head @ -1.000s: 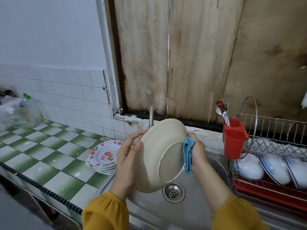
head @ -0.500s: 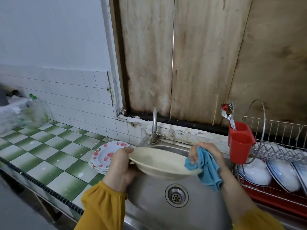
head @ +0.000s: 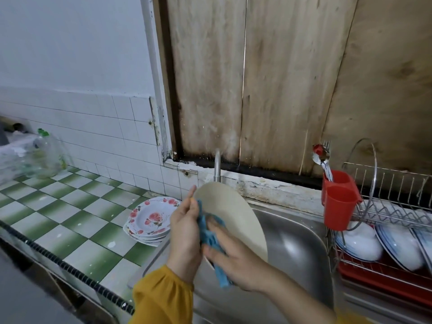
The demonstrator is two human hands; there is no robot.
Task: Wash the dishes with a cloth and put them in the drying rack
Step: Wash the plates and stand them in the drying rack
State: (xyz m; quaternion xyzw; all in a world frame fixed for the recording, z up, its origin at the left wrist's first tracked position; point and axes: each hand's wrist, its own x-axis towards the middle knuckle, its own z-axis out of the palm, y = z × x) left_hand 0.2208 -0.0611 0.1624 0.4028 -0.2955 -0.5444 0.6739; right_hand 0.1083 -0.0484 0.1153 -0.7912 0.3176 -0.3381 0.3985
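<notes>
A cream plate (head: 233, 213) stands tilted on its edge over the steel sink (head: 301, 244). My left hand (head: 184, 232) grips its left rim, fingers pointing up. My right hand (head: 236, 256) holds a blue cloth (head: 210, 237) against the plate's near face, and a tail of the cloth hangs below the hand. The wire drying rack (head: 388, 183) stands to the right of the sink with several white, blue-rimmed dishes (head: 360, 244) leaning in it.
A stack of flowered plates (head: 149, 218) lies on the green-checked tile counter (head: 70, 206) left of the sink. The tap (head: 217, 167) rises behind the plate. A red cutlery holder (head: 339, 202) with spoons hangs on the rack. A plastic bottle (head: 46, 155) stands far left.
The plate went from upright to flat to tilted on edge. My right hand brought the cloth from the plate's right rim across to its left, near my left hand.
</notes>
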